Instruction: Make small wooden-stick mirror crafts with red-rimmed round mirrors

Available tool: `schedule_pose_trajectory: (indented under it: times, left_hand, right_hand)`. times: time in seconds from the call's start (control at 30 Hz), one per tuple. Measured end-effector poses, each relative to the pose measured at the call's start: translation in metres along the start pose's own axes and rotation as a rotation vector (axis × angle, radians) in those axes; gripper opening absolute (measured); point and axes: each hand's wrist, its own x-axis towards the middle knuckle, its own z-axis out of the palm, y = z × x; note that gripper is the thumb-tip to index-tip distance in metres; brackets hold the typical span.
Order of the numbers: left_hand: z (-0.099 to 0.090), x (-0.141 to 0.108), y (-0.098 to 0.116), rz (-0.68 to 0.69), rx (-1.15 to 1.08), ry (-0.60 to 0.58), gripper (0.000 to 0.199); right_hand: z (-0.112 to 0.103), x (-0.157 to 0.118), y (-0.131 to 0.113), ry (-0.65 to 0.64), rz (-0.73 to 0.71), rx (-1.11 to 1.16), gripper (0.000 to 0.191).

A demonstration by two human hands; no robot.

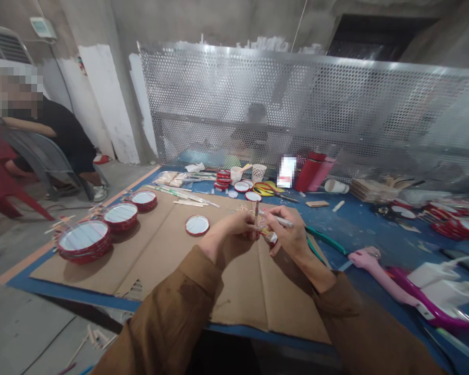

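Note:
Above the brown cardboard (234, 302), my left hand (234, 229) pinches a thin upright brown strip (257, 216), seen nearly edge-on. My right hand (287, 234) grips a white pen-like stick (284, 221) close to that strip. Small, pale, tangled bits show behind and between the fingers, too small to name. A round red-rimmed lid (197, 225) with a white face lies flat, left of my left hand. Teal-handled pliers or scissors (328, 239), partly hidden, lie beside my right wrist.
Red-rimmed disc stacks (85, 240) stand at left. Wooden sticks (183, 195), paper cups (258, 172), a lit phone (286, 173) and a red bottle (310, 172) line the back, before a perforated metal panel (219, 99). A purple power strip (445, 312) lies right. A person (62, 125) sits far left.

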Motion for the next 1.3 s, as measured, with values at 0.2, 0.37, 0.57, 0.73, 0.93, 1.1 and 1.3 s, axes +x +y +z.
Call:
schedule_pose_trajectory:
  times: [0.2,0.37,0.57,0.73,0.93,1.1,1.3]
  left_hand:
    - [0.000,0.003,-0.005,0.009,0.000,0.001,0.022]
    - [0.000,0.001,-0.004,0.001,-0.012,0.007,0.021]
    - [0.001,0.000,-0.004,0.023,-0.039,0.032,0.019]
    - [0.000,0.000,-0.003,0.007,-0.038,0.001,0.021]
    - [0.000,-0.004,0.004,-0.007,-0.049,0.015,0.021]
    - [0.000,-0.004,0.005,0.001,-0.032,0.003,0.019]
    - [0.000,0.002,-0.002,0.005,-0.033,-0.002,0.020]
  right_hand:
    - [0.001,-0.002,0.003,-0.065,0.068,0.053,0.033]
    - [0.001,-0.001,0.002,-0.036,0.075,0.022,0.035]
    - [0.000,0.000,0.000,-0.052,0.006,-0.009,0.032]
    - [0.000,0.000,0.000,-0.038,0.022,0.005,0.031]
    - [0.000,0.001,-0.001,-0.053,0.017,0.008,0.031]
    - [0.000,0.002,0.001,-0.028,-0.035,-0.030,0.029]
    - [0.000,0.000,0.000,-0.006,-0.039,-0.050,0.029]
